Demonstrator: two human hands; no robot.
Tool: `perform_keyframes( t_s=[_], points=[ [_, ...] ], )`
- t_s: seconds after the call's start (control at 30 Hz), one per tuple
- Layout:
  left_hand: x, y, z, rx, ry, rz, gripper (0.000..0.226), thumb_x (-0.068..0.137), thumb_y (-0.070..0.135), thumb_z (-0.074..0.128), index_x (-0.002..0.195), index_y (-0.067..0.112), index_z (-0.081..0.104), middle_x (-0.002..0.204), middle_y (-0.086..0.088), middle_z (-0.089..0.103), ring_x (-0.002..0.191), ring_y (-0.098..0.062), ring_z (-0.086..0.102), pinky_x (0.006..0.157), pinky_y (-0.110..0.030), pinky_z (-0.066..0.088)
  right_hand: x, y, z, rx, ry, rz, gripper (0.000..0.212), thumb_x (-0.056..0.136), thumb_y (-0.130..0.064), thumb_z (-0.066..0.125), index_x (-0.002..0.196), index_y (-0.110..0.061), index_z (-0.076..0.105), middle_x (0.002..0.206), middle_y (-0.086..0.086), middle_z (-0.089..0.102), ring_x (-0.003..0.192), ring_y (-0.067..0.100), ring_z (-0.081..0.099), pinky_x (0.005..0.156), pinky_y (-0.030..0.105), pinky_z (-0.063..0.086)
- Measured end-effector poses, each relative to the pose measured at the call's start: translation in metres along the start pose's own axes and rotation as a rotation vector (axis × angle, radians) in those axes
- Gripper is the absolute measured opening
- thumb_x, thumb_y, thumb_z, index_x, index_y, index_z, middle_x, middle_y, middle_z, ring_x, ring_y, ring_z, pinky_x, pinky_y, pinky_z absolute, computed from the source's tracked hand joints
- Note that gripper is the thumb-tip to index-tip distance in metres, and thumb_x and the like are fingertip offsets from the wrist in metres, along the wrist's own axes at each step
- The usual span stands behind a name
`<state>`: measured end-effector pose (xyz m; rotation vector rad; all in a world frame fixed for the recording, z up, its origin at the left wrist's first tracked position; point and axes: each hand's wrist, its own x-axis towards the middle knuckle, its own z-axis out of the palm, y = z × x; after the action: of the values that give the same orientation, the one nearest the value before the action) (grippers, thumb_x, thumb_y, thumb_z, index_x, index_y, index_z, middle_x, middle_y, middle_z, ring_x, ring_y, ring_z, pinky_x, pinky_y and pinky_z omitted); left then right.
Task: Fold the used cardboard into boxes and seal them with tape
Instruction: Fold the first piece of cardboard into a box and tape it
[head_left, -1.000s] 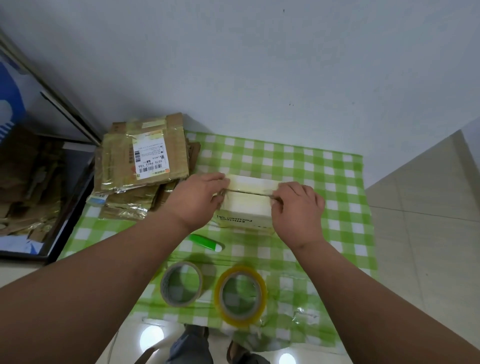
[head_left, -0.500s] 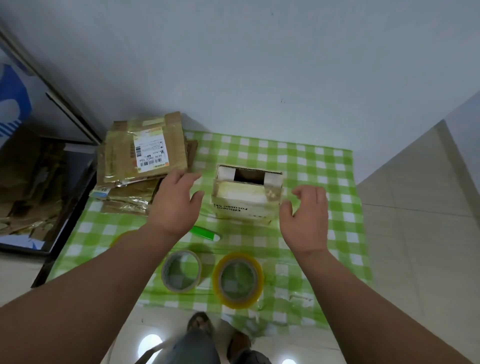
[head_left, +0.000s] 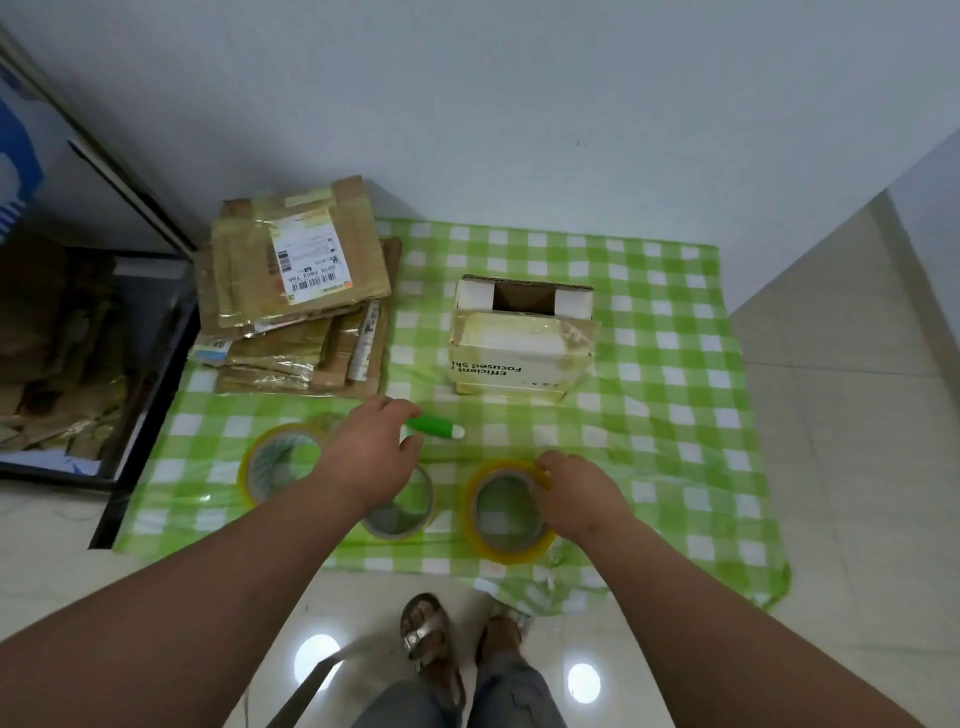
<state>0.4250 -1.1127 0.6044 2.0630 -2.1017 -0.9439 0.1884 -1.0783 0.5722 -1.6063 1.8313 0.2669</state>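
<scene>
Presently the right hand (head_left: 576, 491) grips the far rim of a yellow-cored roll of clear packing tape (head_left: 506, 512), fingers curled over its edge; the roll lies flat on the green checked tablecloth (head_left: 675, 415). The left hand (head_left: 376, 457) hovers with loosely spread fingers, holding nothing, just beside the green utility knife (head_left: 435, 427) and above a second, grey-cored tape roll (head_left: 402, 512). A third roll (head_left: 278, 462) lies to its left.

Judged step: fetching tape to seal. The next move calls for finding the tape's free end and carrying the roll to the box.

The small white cardboard box (head_left: 522, 340) stands well apart, toward the wall, its top flaps not closed; the dark opening shows nothing discernible inside. A stack of flattened used cardboard (head_left: 296, 291) awaits at the far left corner. Beside the table, a dark-framed bin (head_left: 150, 405) holds more cardboard scraps.
</scene>
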Motion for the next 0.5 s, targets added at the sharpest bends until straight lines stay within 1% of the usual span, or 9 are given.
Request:
perform_keyframes(
  t_s=[0.1,0.17,0.23,0.3,0.33,0.37,0.4,0.47,0.5],
  points=[
    [-0.003,0.003,-0.004,0.014,-0.043,-0.002,0.042,0.097,0.027,0.057,0.138,0.019,0.052,0.134,-0.006,0.051,0.122,-0.024,0.05,0.099,-0.034,0.042,-0.006,-0.003,-0.005,-0.04,0.051,-0.038,0.034,0.097,-0.038,0.049,0.127,-0.022,0.055,0.123,0.007,0.056,0.111,0.029,0.058,0.086,0.036,0.048],
    [-0.005,0.009,-0.006,-0.005,-0.099,0.013,0.047,0.096,0.032,0.06,0.141,0.021,0.05,0.138,-0.005,0.049,0.125,-0.022,0.05,0.1,-0.031,0.041,-0.014,-0.005,-0.008,-0.042,0.1,-0.109,0.036,0.096,-0.039,0.052,0.128,-0.025,0.054,0.123,0.002,0.053,0.108,0.027,0.059,0.083,0.035,0.048],
    [-0.007,0.016,-0.009,-0.121,-0.191,0.02,0.061,0.09,0.039,0.068,0.145,0.025,0.045,0.145,-0.001,0.044,0.129,-0.019,0.047,0.105,-0.031,0.041,-0.022,-0.009,-0.012,-0.045,0.144,-0.213,0.038,0.094,-0.039,0.054,0.13,-0.027,0.054,0.125,-0.001,0.05,0.106,0.026,0.059,0.081,0.034,0.047],
    [-0.01,0.027,-0.013,-0.278,-0.322,0.002,0.08,0.081,0.04,0.078,0.149,0.028,0.037,0.148,0.002,0.04,0.129,-0.017,0.048,0.104,-0.033,0.043,-0.029,-0.017,-0.019,-0.017,0.224,-0.318,0.035,0.092,-0.037,0.057,0.126,-0.027,0.058,0.122,-0.001,0.052,0.102,0.026,0.061,0.08,0.035,0.049],
    [-0.012,0.033,-0.015,-0.312,-0.382,-0.006,0.085,0.079,0.038,0.08,0.15,0.028,0.035,0.146,0.002,0.043,0.124,-0.017,0.051,0.101,-0.033,0.046,-0.032,-0.022,-0.023,0.01,0.274,-0.358,0.034,0.091,-0.036,0.059,0.123,-0.027,0.062,0.12,-0.001,0.054,0.099,0.026,0.062,0.078,0.035,0.049],
    [-0.013,0.037,-0.016,-0.32,-0.422,-0.006,0.086,0.078,0.036,0.082,0.15,0.027,0.035,0.14,0.001,0.048,0.116,-0.018,0.057,0.097,-0.034,0.05,-0.034,-0.026,-0.027,0.041,0.317,-0.391,0.033,0.089,-0.034,0.061,0.121,-0.027,0.064,0.119,-0.002,0.055,0.097,0.025,0.063,0.076,0.034,0.05],
    [-0.014,0.041,-0.018,-0.328,-0.435,-0.005,0.081,0.079,0.032,0.081,0.148,0.026,0.039,0.132,0.0,0.055,0.108,-0.021,0.062,0.09,-0.036,0.053,-0.036,-0.03,-0.032,0.07,0.351,-0.413,0.033,0.087,-0.032,0.063,0.12,-0.027,0.066,0.12,-0.002,0.055,0.096,0.023,0.064,0.076,0.034,0.051],
    [-0.015,0.043,-0.024,-0.412,-0.393,-0.015,0.07,0.08,0.022,0.079,0.142,0.024,0.046,0.118,-0.004,0.06,0.099,-0.028,0.066,0.076,-0.038,0.056,-0.04,-0.035,-0.043,0.164,0.408,-0.401,0.038,0.085,-0.032,0.067,0.122,-0.028,0.065,0.123,-0.006,0.053,0.092,0.018,0.063,0.079,0.035,0.053],
    [-0.016,0.043,-0.027,-0.484,-0.373,-0.02,0.066,0.081,0.018,0.079,0.139,0.025,0.048,0.117,-0.004,0.06,0.098,-0.029,0.067,0.072,-0.038,0.057,-0.043,-0.037,-0.049,0.271,0.431,-0.361,0.045,0.083,-0.034,0.07,0.127,-0.03,0.06,0.126,-0.008,0.05,0.09,0.014,0.062,0.081,0.035,0.052]
  ],
)
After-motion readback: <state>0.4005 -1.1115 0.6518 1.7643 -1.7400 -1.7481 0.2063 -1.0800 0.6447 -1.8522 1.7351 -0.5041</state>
